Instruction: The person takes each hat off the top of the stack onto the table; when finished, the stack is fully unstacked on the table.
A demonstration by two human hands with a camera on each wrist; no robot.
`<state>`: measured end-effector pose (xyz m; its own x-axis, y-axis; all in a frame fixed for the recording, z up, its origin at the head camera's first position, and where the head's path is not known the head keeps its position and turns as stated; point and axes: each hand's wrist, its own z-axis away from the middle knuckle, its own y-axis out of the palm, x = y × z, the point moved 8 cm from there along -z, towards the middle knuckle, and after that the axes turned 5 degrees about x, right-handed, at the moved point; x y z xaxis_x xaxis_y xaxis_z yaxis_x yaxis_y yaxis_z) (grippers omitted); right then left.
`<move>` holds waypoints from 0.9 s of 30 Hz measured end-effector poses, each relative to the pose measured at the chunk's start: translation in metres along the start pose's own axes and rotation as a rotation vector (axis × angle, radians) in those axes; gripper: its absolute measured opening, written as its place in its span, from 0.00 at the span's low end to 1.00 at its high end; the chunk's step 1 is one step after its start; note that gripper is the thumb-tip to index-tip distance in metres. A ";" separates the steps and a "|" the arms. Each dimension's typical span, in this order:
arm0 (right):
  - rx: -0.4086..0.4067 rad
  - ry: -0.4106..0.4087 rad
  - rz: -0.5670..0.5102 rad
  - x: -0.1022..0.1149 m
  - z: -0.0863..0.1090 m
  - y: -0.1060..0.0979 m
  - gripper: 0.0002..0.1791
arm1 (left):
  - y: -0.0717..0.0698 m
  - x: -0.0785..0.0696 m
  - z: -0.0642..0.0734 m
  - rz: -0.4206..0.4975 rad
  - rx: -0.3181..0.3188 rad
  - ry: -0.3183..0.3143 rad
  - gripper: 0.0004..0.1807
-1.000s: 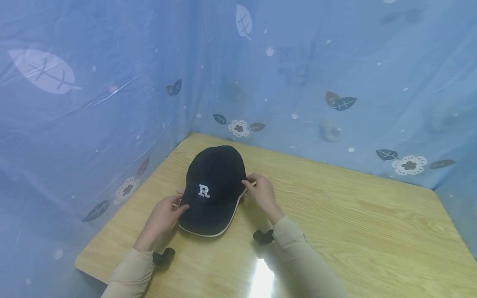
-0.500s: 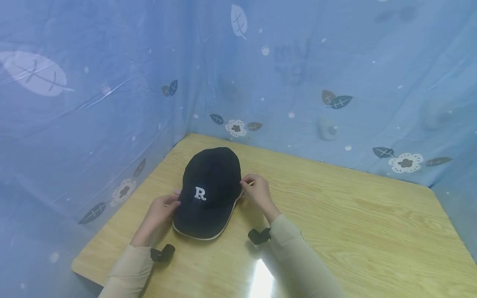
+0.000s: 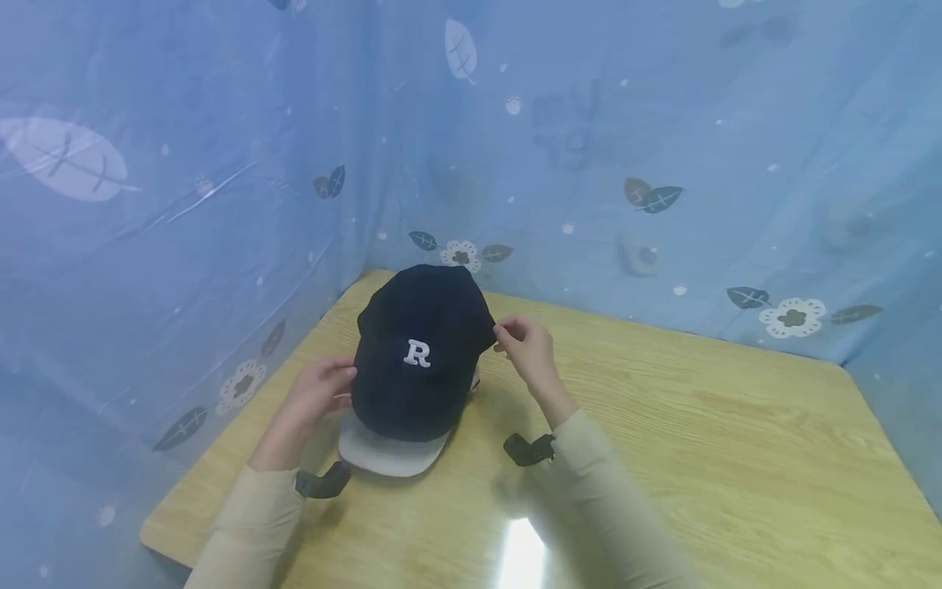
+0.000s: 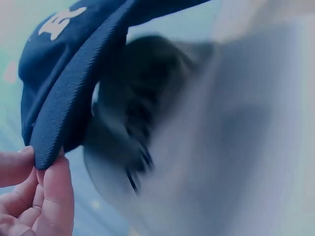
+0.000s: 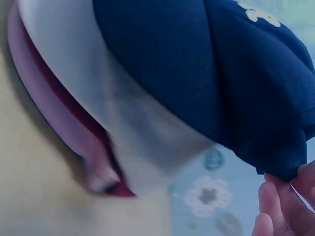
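A navy baseball cap with a white letter R on its front is raised and tilted over a pale cap, whose brim shows below it. My left hand pinches one edge of the navy brim between thumb and fingers, as the left wrist view shows at the hand. At the other side, my right hand pinches a lower corner of the navy cap. In the right wrist view, the pale cap sits over a dark red layer and a pink one.
The caps are on a wooden table with a glare spot near its front. Behind and to the left hangs a blue curtain printed with leaves and flowers. A black wrist device sticks out from the right sleeve, another from the left.
The navy cap has come up off the pale cap and tipped, uncovering the pale brim. Both hands have risen with it, the right one also shifting slightly right.
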<state>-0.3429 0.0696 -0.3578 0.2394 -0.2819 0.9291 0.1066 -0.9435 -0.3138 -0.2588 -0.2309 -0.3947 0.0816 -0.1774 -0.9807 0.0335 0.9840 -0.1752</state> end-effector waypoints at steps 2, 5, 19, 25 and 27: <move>-0.011 0.002 0.001 0.008 -0.002 -0.013 0.09 | 0.005 -0.013 -0.003 0.004 0.000 0.014 0.19; -0.034 -0.006 0.015 0.019 -0.003 -0.039 0.11 | 0.021 -0.033 -0.011 0.025 0.007 0.039 0.19; -0.188 0.019 0.114 -0.010 0.044 -0.207 0.06 | 0.204 -0.066 -0.050 0.323 0.248 0.042 0.13; -0.205 0.127 0.250 -0.048 0.063 -0.248 0.13 | 0.274 -0.035 -0.061 0.318 0.315 -0.060 0.10; -0.198 0.163 0.273 -0.062 0.067 -0.253 0.16 | 0.289 -0.022 -0.065 0.303 0.300 -0.093 0.09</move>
<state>-0.3199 0.3376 -0.3489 0.0746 -0.5371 0.8402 -0.1325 -0.8404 -0.5255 -0.3152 0.0585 -0.4297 0.2209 0.1039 -0.9698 0.2815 0.9452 0.1654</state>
